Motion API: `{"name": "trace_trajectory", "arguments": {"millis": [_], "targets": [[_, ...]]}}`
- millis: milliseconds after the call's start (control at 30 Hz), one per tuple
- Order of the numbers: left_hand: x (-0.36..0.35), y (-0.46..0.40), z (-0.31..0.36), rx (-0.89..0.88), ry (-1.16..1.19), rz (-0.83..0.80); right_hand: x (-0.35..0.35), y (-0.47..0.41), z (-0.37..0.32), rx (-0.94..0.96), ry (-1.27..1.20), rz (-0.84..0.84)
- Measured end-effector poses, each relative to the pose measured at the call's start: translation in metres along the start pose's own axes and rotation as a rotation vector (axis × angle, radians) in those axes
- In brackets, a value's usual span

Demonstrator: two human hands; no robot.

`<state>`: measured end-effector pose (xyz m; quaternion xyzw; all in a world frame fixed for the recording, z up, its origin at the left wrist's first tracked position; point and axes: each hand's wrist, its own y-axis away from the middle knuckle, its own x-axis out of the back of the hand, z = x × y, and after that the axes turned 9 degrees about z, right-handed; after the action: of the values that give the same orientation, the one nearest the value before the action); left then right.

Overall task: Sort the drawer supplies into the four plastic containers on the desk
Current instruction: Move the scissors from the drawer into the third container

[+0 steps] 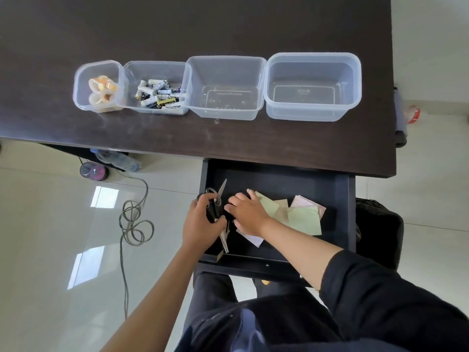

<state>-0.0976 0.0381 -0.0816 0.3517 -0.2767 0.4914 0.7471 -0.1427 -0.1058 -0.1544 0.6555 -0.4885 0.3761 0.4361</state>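
Four clear plastic containers stand in a row on the dark desk (203,26). The leftmost container (80,92) holds tape rolls (102,91), the second container (132,69) holds several batteries (158,94), and the third container (225,60) and fourth container (314,57) hold nothing. Below, the open black drawer (342,199) contains scissors and paper notes (303,217). My left hand (200,222) grips the black handles of scissors (220,191) at the drawer's left. My right hand (247,208) lies beside it, fingers curled over something dark that I cannot make out.
A coiled cable (134,224), a water bottle (119,160) and a round disc case (92,171) lie on the tiled floor to the left. A black bin (380,229) stands right of the drawer. A red-and-white can (412,114) lies beyond the desk's right edge.
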Motion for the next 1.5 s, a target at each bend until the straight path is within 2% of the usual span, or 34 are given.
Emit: {"name": "trace_trajectory", "arguments": {"millis": [100, 300, 433, 667, 767, 1000, 1233, 1500], "targets": [[0.009, 0.006, -0.010, 0.045, 0.039, 0.046, -0.002, -0.012, -0.004, 0.048, 0.073, -0.148], [0.015, 0.016, -0.026, 0.087, 0.073, 0.040, 0.001, -0.020, -0.003, 0.030, 0.148, -0.114], [0.013, 0.020, -0.029, 0.097, 0.087, 0.024, 0.008, -0.012, 0.005, -0.107, -0.069, -0.067], [0.015, 0.020, -0.016, 0.082, 0.119, -0.005, 0.035, 0.016, 0.014, -0.364, -0.534, 0.286], [0.019, 0.017, -0.004, 0.027, 0.177, 0.021, 0.055, 0.030, 0.019, -0.458, -0.639, 0.464], [0.046, -0.017, 0.055, -0.157, 0.290, 0.084, 0.107, 0.047, 0.027, -0.587, -0.795, 0.768], [0.091, -0.081, 0.113, -0.285, 0.348, 0.117, 0.138, 0.041, 0.021, -0.621, -0.801, 0.886], [0.134, -0.165, 0.158, -0.432, 0.160, -0.076, 0.164, 0.017, 0.006, -0.691, -0.827, 1.027]]}}
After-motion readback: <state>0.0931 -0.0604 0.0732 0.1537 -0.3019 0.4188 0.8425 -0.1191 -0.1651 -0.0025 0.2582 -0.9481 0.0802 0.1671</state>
